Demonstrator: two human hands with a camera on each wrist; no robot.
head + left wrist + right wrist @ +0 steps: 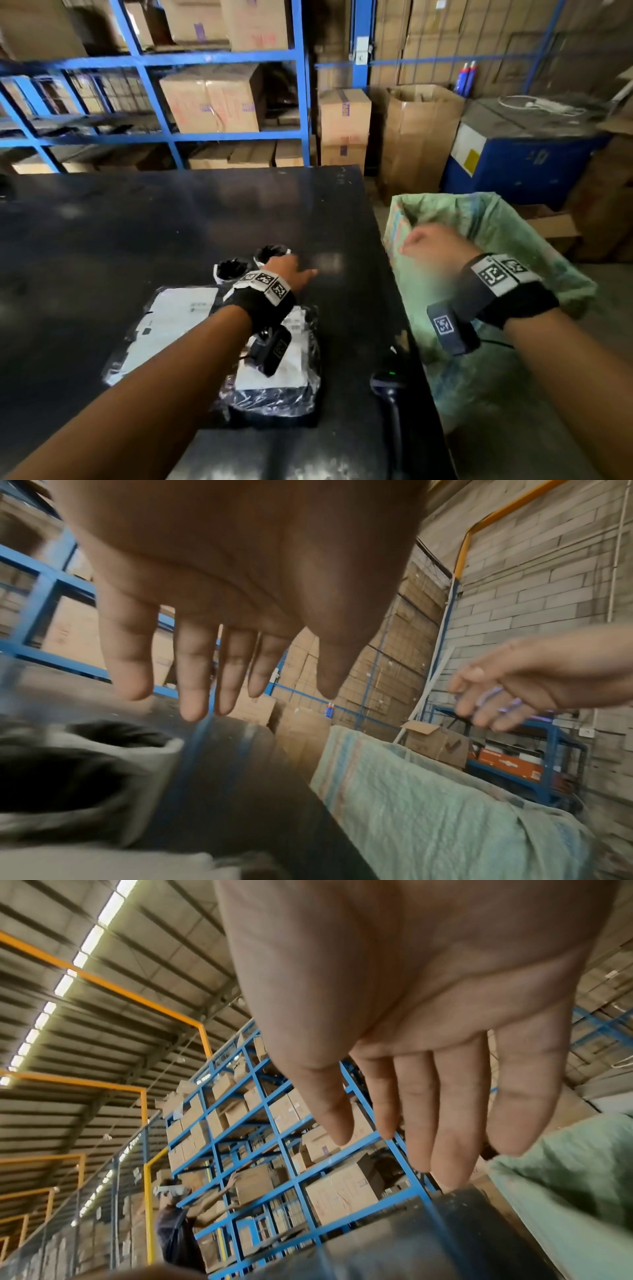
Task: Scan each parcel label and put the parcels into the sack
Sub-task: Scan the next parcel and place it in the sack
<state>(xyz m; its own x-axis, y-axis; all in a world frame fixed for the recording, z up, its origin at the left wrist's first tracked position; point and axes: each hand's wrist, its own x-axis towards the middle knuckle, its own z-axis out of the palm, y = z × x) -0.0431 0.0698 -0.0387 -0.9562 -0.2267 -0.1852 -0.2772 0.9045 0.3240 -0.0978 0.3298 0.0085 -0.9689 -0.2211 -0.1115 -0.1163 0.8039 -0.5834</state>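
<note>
Two plastic-wrapped parcels with white labels lie on the black table [137, 222]: a flat one [171, 325] and a thicker one [284, 383] under my left forearm. Two small black bundles [233, 269] [272, 253] sit just beyond them. My left hand [294, 270] hovers past the parcels with straight fingers [195, 685], holding nothing. My right hand [431, 246] is blurred above the mouth of the green woven sack [513, 240]. Its fingers [418, 1123] are relaxed and empty. A handheld scanner [387, 383] with a green light lies at the table's right edge.
The sack [428, 791] stands against the table's right side. Blue racks of cartons [212, 102] line the back, with a tall open carton [418, 137] and a blue machine [524, 154] behind the sack. A person [174, 1231] reaches into a distant rack.
</note>
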